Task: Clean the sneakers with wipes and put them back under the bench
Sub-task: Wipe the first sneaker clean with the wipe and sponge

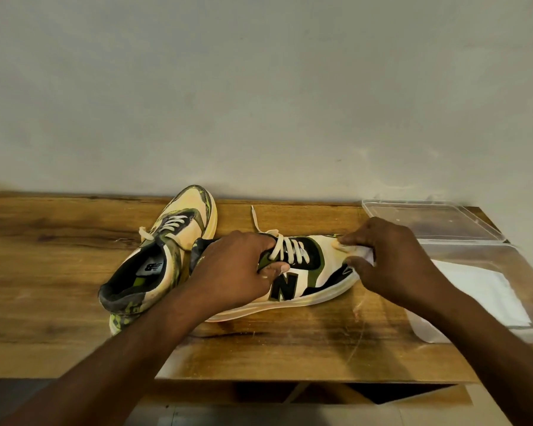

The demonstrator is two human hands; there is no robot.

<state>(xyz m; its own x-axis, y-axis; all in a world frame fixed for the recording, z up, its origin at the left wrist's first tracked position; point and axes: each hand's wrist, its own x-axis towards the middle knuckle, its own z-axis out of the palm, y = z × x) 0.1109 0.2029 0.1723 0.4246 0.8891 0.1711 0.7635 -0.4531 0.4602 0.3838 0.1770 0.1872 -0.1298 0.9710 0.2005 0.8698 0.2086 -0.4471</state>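
Sneaker (293,272) toe under wipe (365,253), right fingers (351,240) pressing

Glossy wood-grain bench (290,342); clear plastic box (462,250); matt wall (259,87).

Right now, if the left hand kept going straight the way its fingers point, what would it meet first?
The left hand grips the sneaker at the laces, pointing right. Along the shoe, it would probably first meet the right hand pressing a wipe on the toe.

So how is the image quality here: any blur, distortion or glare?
Head view: wide-angle bending bows the bench edge; warm, dim light; soft overall, the clear container smeared at the right edge; right hand and wipe slightly blurred; mild sheen on the wood.
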